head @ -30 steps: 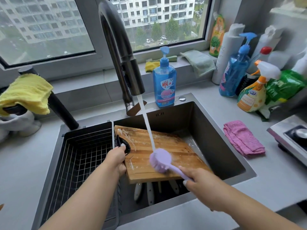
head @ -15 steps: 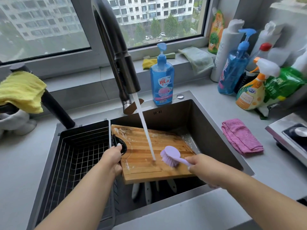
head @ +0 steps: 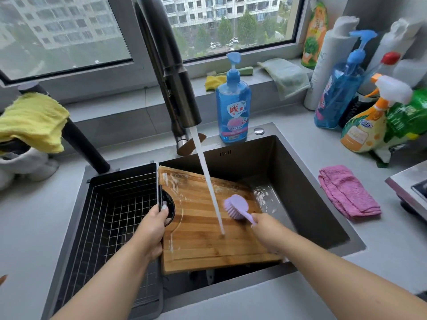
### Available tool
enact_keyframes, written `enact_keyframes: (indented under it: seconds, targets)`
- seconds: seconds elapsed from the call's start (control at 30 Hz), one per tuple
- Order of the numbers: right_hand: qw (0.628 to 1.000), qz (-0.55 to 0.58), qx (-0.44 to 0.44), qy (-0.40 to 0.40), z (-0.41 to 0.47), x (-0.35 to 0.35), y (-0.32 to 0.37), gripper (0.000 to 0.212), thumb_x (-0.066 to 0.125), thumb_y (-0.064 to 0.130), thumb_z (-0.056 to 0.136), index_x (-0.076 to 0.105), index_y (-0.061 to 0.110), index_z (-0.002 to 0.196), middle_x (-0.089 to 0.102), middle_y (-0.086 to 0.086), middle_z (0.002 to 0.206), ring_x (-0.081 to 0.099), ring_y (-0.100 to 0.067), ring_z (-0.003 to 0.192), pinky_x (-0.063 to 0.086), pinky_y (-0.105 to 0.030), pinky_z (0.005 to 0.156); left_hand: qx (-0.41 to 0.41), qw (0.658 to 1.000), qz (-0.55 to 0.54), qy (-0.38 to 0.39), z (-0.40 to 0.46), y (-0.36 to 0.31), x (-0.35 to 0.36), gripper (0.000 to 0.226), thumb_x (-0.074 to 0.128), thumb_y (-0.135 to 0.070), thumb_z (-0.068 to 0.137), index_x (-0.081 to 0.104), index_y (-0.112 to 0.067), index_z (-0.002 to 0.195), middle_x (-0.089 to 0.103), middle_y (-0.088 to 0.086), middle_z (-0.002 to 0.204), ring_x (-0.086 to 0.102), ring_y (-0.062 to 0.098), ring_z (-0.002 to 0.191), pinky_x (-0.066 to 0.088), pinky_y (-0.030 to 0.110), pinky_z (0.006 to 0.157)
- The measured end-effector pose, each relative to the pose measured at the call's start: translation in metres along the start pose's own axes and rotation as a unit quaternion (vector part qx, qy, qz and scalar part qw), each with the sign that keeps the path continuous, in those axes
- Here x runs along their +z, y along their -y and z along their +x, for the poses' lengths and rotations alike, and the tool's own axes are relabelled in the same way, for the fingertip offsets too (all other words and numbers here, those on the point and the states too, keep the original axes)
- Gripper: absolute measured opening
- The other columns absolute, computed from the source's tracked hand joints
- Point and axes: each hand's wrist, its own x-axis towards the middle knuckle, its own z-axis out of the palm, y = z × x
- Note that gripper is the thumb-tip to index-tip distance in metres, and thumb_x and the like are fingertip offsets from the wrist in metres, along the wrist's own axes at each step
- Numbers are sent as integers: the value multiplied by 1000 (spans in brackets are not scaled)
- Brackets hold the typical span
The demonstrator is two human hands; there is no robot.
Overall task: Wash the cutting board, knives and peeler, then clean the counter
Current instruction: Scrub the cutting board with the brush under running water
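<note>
Head: cutting board [head: 203, 229] between fingers [head: 161, 212]

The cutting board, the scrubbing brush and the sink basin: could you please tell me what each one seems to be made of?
Cutting board: wood, possibly bamboo; glued strips with visible grain, wet sheen.
Scrubbing brush: looks like lilac plastic, smooth matte back and handle, bristles underneath; the right hand grips the handle.
Sink basin: probably dark-coated or brushed steel; flat matte grey walls with soft reflections.
</note>
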Motion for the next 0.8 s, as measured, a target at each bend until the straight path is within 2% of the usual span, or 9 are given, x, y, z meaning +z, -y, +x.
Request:
enact_keyframes:
  seconds: [0.03,0.1,0.17,0.27,0.37,0.43,0.57,0.7,0.8]
  targets:
    - [1000,8,22,-7,5,-1,-5,34,34,8,93,56,16,117,47,-5,73,45,-21,57,31,-23,43,-2,1000,-6,4,0,2,-2,22,32,-27,106,53,-24,109,69,22,101,68,35,84,57,49,68]
    - [999,-15,37,-1,3,1,-10,26,36,6,92,57,10,108,46,-7,71,46,-22,56,27,-23,41,-1,1000,-12,7,0,6,-5,22,33,-28,106,53,-25,114,70,22,104,68,37,90,56,54,75]
    - [999,-17,4,27,-11,8,-1,20,37,8,93,55,11,100,42,-5,68,41,-20,50,26,-24,39,4,1000,-12,10,1,9,-8,25,33,-29,105,54,-24,119,70,21,106,68,38,94,56,55,77]
    - [999,21,-33,18,3,16,5,25,36,8,91,56,13,103,47,-7,74,46,-23,56,33,-23,45,10,1000,-9,15,2,11,-10,27,33,-30,105,53,-22,122,70,20,107,68,37,94,56,54,76]
    - [997,63,38,-26,32,8,-7,28,36,7,91,58,11,108,50,-7,75,48,-24,61,34,-25,47,9,1000,-8,16,1,11,-9,24,33,-28,106,55,-26,115,71,20,105,69,35,92,57,52,74]
    - [997,46,55,-14,30,3,-16,23,38,5,92,58,7,103,52,-9,77,49,-24,62,37,-26,48,7,1000,-8,18,1,12,-10,24,33,-28,105,54,-27,117,70,21,106,69,36,93,57,50,72]
    - [996,76,-29,29,10,13,4,21,37,9,93,57,15,95,49,-7,69,44,-21,45,30,-21,36,8,1000,-9,20,3,12,-11,24,33,-28,105,54,-27,118,68,22,107,68,34,92,57,48,71]
    - [998,66,-12,-17,39,12,9,35,36,15,95,53,20,125,61,-10,94,60,-28,73,50,-34,50,9,1000,-12,23,2,12,-9,23,32,-27,106,54,-29,113,69,22,105,68,34,90,57,47,71]
    - [998,57,6,-6,39,9,11,33,36,13,96,57,20,120,58,-9,85,54,-25,64,42,-28,47,8,1000,-16,22,1,13,-9,24,32,-27,106,53,-28,117,69,23,106,68,37,94,57,49,73]
